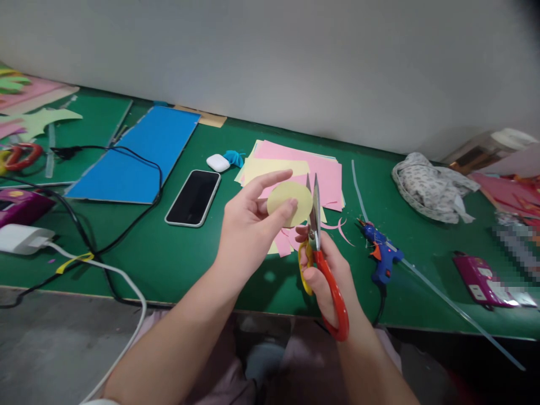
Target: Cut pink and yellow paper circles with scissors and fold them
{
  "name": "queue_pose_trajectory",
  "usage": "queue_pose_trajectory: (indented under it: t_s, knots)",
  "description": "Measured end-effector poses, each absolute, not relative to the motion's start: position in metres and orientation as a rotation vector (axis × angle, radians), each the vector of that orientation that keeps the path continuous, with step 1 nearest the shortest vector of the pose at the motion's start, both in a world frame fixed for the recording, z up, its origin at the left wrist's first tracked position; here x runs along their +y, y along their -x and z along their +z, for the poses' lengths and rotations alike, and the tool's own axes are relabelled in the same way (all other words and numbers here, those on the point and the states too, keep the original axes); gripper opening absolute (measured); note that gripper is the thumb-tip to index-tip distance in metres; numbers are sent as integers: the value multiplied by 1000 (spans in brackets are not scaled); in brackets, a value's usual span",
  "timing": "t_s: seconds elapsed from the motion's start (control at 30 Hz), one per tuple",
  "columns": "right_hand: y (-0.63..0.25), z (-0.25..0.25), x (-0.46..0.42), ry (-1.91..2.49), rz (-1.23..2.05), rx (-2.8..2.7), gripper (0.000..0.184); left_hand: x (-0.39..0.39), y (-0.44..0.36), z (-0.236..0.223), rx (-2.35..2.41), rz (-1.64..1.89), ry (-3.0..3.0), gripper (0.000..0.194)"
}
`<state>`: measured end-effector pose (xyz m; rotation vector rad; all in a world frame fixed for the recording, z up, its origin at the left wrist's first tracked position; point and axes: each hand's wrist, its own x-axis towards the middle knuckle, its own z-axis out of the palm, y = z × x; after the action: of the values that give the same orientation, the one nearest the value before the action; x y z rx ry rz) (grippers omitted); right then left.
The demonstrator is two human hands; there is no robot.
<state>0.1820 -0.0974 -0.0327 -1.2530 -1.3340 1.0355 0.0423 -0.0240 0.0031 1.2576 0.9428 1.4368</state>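
My left hand [248, 225] pinches a pale yellow paper disc [291, 202] between thumb and fingers, held up above the green table [177, 259]. My right hand [327, 275] grips red and yellow handled scissors [320, 253], blades pointing up and nearly closed against the disc's right edge. Beneath the hands lies a stack of pink and yellow paper sheets [320, 166], with thin pink offcuts [340, 228] beside it.
A black phone [193, 198] and a white earbud case [218, 162] lie left of the paper. A blue sheet [139, 152], black cables [126, 225] and a white charger [19, 238] are further left. A blue glue gun [382, 253], glue sticks, crumpled cloth [430, 188] and a magenta box [483, 278] sit right.
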Motion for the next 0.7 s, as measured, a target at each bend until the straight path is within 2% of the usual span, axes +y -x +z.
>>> queue_pose_trajectory:
  t_s: [0.7]
  knots:
    - [-184, -31, -100, 1297, 1028, -1357, 67, -21, -40, 1, 952, 1447, -1265, 37]
